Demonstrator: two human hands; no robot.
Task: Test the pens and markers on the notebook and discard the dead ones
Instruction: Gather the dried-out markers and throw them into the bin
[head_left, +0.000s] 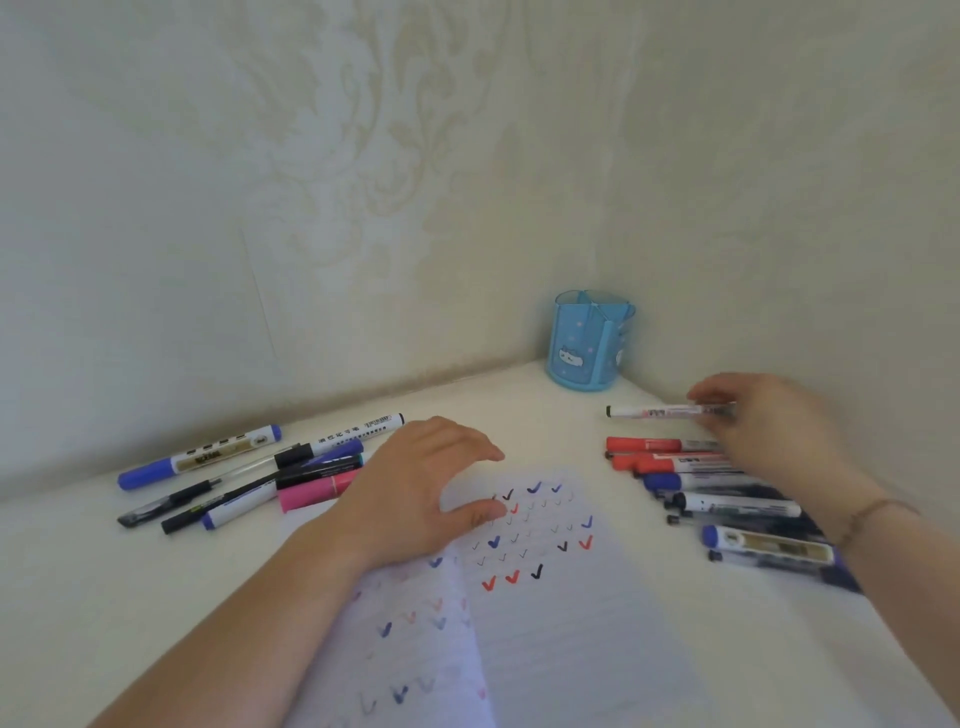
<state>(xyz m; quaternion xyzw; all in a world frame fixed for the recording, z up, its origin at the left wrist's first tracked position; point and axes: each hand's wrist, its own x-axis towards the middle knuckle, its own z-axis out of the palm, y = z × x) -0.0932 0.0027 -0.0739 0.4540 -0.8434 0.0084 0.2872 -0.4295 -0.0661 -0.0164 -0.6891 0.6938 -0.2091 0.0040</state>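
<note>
notebook (545, 613) paper lies pinned under the left hand (415, 488), fingers relaxed and spread. right hand (769, 421) pinches a white marker (665, 411) beyond its pile (727, 499); best lift it clear, uncap, then stroke bare paper beside the ticks.

One notebook (545, 597), one blue pen holder (589, 340), two hands (421, 488).

Two pale walls (363, 182), cream with a faint damask scroll pattern, meeting in a corner (636, 208) at upper right. Thin vertical seam in the wallpaper (258, 296) on the left wall (slightly slanted by the wide lens). Below, a white surface (104, 571) butted against both walls, a dim shadow line (311, 405) along the joint. Soft, even, diffuse light; only weak shadows anywhere.
</note>
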